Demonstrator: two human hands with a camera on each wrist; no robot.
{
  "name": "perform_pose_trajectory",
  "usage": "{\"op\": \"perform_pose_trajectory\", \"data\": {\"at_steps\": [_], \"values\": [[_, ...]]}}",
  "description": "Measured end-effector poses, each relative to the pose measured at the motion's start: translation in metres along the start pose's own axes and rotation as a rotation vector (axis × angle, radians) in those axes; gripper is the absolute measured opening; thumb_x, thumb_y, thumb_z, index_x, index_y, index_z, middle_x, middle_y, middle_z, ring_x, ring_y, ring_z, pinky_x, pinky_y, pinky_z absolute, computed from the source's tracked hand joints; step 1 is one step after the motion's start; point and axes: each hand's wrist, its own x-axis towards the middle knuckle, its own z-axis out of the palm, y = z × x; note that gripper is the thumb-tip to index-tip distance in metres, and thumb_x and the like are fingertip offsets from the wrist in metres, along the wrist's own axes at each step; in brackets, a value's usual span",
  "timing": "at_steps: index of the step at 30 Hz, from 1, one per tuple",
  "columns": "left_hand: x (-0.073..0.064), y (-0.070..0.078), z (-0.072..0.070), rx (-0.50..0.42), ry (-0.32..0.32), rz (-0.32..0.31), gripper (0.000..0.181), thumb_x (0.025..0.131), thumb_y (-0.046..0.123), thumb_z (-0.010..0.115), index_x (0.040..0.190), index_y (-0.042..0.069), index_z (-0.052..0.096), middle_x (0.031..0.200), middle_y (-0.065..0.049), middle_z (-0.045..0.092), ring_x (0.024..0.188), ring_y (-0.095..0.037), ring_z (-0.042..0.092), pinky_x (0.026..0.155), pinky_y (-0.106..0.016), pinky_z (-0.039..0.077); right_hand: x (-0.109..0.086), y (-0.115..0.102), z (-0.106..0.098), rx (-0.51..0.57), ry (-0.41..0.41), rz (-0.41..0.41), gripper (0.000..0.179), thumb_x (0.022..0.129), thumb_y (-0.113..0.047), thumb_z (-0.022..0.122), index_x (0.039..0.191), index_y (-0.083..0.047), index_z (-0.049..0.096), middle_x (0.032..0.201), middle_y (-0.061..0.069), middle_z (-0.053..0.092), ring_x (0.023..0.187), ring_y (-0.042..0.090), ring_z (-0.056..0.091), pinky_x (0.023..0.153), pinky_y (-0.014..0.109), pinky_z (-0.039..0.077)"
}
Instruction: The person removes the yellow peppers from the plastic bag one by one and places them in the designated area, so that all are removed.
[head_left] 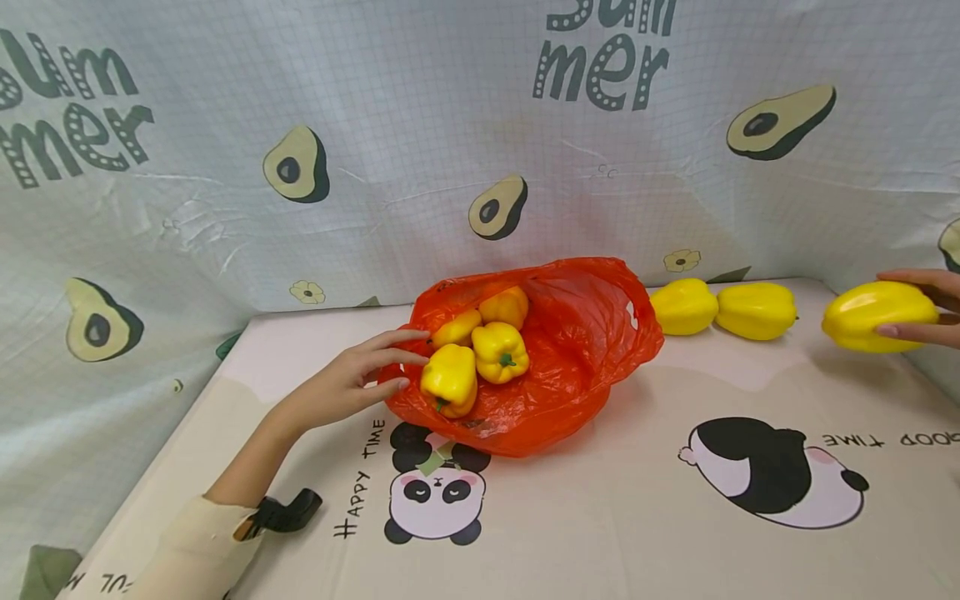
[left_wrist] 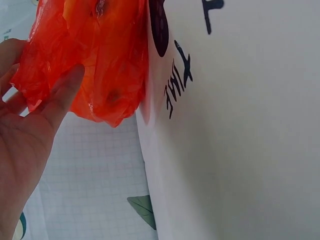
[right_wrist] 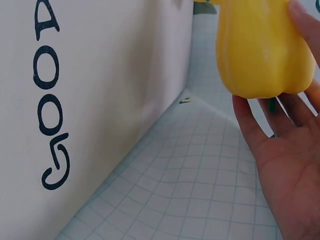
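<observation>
At the left side of a red plastic bag [head_left: 555, 408], my left hand [head_left: 341, 383] rests with its fingers spread and nearly straight, fingertips right at the rim. In the left wrist view the thumb [left_wrist: 62, 95] lies against the outside of the bag [left_wrist: 107, 75]. The bag lies on its side with its mouth spread wide, several yellow bell peppers [head_left: 501, 353] within. Far to the right, my right hand [head_left: 941, 304] grips a yellow bell pepper [head_left: 873, 317], which is also visible in the right wrist view. Thumb and fingers hold it from either side, above the tabletop.
Two more yellow bell peppers, one [head_left: 684, 307] beside the bag and another [head_left: 756, 311] to its right, lie near the table's back edge. The table cover [head_left: 600, 525] carries panda prints and lettering. A white sheet [head_left: 405, 108] with avocado prints hangs behind.
</observation>
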Motion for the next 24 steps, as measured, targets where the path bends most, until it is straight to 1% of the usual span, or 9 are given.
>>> {"op": "perform_pose_trajectory", "data": {"at_steps": [7,12,15,17,18,19,20,22,24], "values": [[0.001,0.000,0.000,0.001,0.003,0.007,0.031,0.099,0.012,0.067,0.129,0.014,0.069,0.154,-0.009,0.047,0.146,-0.032,0.038,0.115,-0.058,0.034,0.006,0.008,0.001,-0.024,0.008,0.012,0.076,0.099,-0.028,0.065,0.155,0.009,0.027,0.135,0.039,0.039,0.087,-0.014,0.034,0.057,-0.002,0.030],[0.001,0.000,-0.001,-0.006,-0.001,0.000,0.031,0.098,0.012,0.067,0.129,0.014,0.069,0.154,-0.010,0.047,0.146,-0.031,0.038,0.115,-0.057,0.035,0.011,0.009,0.003,-0.007,0.015,0.031,0.079,0.098,-0.029,0.067,0.153,0.011,0.027,0.136,0.040,0.037,0.083,-0.018,0.025,0.057,-0.002,0.030],[0.001,0.001,-0.001,-0.009,0.002,0.006,0.031,0.098,0.012,0.067,0.129,0.014,0.069,0.154,-0.009,0.047,0.146,-0.031,0.038,0.115,-0.056,0.035,0.011,0.004,0.006,0.002,-0.011,0.049,0.080,0.099,-0.030,0.066,0.153,0.013,0.024,0.138,0.042,0.034,0.096,0.004,0.041,0.060,0.000,0.028],[0.002,0.000,-0.002,-0.007,0.002,0.009,0.031,0.098,0.012,0.067,0.129,0.014,0.069,0.154,-0.008,0.048,0.146,-0.031,0.038,0.115,-0.056,0.035,0.011,0.001,0.008,-0.003,-0.041,0.061,0.081,0.100,-0.029,0.066,0.153,0.014,0.022,0.139,0.043,0.031,0.107,0.027,0.045,0.066,0.007,0.034],[0.002,0.000,-0.002,-0.005,0.001,0.009,0.031,0.098,0.012,0.067,0.129,0.014,0.069,0.154,-0.008,0.048,0.146,-0.031,0.039,0.115,-0.056,0.036,0.011,-0.001,0.009,-0.006,-0.061,0.072,0.082,0.100,-0.028,0.066,0.152,0.015,0.020,0.139,0.043,0.028,0.111,0.041,0.042,0.076,0.012,0.042],[0.002,0.000,-0.002,-0.005,0.000,0.009,0.031,0.098,0.012,0.067,0.129,0.014,0.069,0.154,-0.008,0.048,0.145,-0.031,0.039,0.115,-0.056,0.036,0.011,-0.002,0.009,-0.015,-0.080,0.080,0.083,0.100,-0.029,0.065,0.152,0.015,0.017,0.139,0.044,0.026,0.113,0.052,0.036,0.087,0.021,0.047],[0.003,0.000,-0.002,-0.005,0.000,0.008,0.031,0.098,0.012,0.067,0.129,0.014,0.069,0.154,-0.008,0.048,0.145,-0.031,0.039,0.115,-0.056,0.036,0.011,-0.004,0.010,-0.016,-0.097,0.088,0.085,0.100,-0.030,0.066,0.152,0.016,0.016,0.140,0.045,0.024,0.115,0.055,0.034,0.095,0.035,0.050],[0.003,0.000,-0.002,-0.008,-0.003,0.005,0.031,0.099,0.012,0.067,0.129,0.014,0.069,0.154,-0.009,0.048,0.145,-0.031,0.039,0.115,-0.057,0.035,0.012,-0.008,0.012,-0.049,-0.115,0.110,0.091,0.100,-0.038,0.065,0.152,0.016,0.014,0.140,0.045,0.021,0.118,0.061,0.029,0.101,0.065,0.042],[0.003,0.000,-0.001,-0.012,-0.005,0.004,0.031,0.099,0.012,0.067,0.129,0.014,0.069,0.154,-0.009,0.047,0.146,-0.032,0.038,0.115,-0.057,0.035,0.013,-0.010,0.014,-0.064,-0.118,0.130,0.095,0.099,-0.043,0.065,0.152,0.016,0.012,0.140,0.044,0.020,0.121,0.062,0.026,0.101,0.076,0.030]]}}
